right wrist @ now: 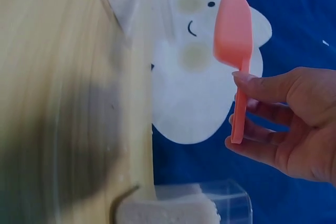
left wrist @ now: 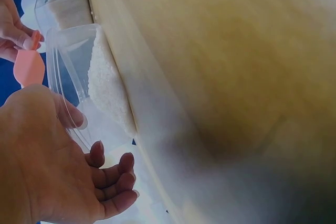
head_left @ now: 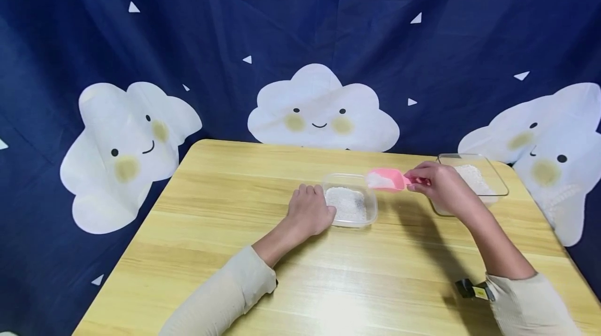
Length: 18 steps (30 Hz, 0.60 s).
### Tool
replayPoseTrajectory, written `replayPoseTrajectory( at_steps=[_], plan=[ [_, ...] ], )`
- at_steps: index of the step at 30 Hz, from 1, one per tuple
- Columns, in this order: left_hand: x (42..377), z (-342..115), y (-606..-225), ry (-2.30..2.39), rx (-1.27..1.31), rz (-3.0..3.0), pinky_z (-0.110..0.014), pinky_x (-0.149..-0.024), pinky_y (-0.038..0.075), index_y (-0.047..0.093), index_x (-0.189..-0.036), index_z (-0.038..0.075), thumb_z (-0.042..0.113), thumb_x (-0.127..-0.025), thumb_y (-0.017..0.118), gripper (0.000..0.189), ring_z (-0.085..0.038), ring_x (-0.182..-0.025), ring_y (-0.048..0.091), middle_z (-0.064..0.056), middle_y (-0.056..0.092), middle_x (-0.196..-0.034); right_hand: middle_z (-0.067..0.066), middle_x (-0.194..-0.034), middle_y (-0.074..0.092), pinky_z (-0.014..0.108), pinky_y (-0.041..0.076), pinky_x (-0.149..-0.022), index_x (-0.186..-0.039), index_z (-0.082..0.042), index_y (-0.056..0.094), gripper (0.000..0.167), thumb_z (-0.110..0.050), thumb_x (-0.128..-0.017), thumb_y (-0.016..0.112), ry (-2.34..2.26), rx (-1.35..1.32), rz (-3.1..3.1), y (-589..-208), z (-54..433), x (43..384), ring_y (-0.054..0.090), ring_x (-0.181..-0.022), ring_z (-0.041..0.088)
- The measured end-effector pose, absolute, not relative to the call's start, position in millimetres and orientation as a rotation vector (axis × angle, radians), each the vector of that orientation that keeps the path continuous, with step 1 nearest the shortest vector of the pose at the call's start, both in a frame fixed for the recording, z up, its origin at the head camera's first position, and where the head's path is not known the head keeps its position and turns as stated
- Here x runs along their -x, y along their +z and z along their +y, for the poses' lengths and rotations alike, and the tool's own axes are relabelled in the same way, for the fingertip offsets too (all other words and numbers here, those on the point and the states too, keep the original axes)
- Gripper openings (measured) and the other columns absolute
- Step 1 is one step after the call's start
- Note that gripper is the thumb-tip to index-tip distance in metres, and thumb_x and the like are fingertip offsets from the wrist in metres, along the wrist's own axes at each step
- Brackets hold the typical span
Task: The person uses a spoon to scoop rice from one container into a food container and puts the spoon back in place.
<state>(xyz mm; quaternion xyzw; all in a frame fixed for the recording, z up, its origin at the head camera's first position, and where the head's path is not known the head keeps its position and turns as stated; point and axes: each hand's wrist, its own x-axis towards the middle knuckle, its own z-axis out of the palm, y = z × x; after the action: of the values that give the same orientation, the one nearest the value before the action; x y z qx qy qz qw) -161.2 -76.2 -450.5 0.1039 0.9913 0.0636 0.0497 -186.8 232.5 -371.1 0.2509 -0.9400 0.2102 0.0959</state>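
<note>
My right hand (head_left: pixel 439 182) pinches the handle of a pink scoop (head_left: pixel 393 180), raised between two containers. White grains, which look like rice, lie in its bowl. In the right wrist view, the thumb and fingers grip the scoop's handle (right wrist: pixel 239 111). My left hand (head_left: pixel 310 210) holds the left side of a clear plastic container (head_left: pixel 373 213), thumb at its wall and fingers loosely bent. White grains (left wrist: pixel 107 82) cover this container's bottom. Partly behind my right forearm stands a second clear container (head_left: pixel 500 182), also with white grains in it.
Everything stands on a light wooden table (head_left: pixel 225 184). A dark blue curtain (head_left: pixel 216 23) with cloud faces hangs right behind its far edge. A black strap with a yellow label (head_left: pixel 480 292) is on the right sleeve.
</note>
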Motion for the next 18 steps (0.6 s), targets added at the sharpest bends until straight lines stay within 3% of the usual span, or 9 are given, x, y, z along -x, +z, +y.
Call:
replayPoseTrajectory(
  at_steps=[18],
  plan=[
    [162, -76, -451, 0.168, -0.297, 3.023, -0.038, -0.092, 0.042, 0.051, -0.107, 0.003, 0.041, -0.099, 0.039, 0.041, -0.027, -0.099, 0.048, -0.012, 0.058, -0.103, 0.011, -0.092, 0.075, 0.046, 0.056, -0.077, -0.094, -0.004, 0.08, 0.018, 0.0, -0.078, 0.085, 0.569, -0.8, -2.659, -391, 200, 186, 0.069, -0.082, 0.027]
  ],
)
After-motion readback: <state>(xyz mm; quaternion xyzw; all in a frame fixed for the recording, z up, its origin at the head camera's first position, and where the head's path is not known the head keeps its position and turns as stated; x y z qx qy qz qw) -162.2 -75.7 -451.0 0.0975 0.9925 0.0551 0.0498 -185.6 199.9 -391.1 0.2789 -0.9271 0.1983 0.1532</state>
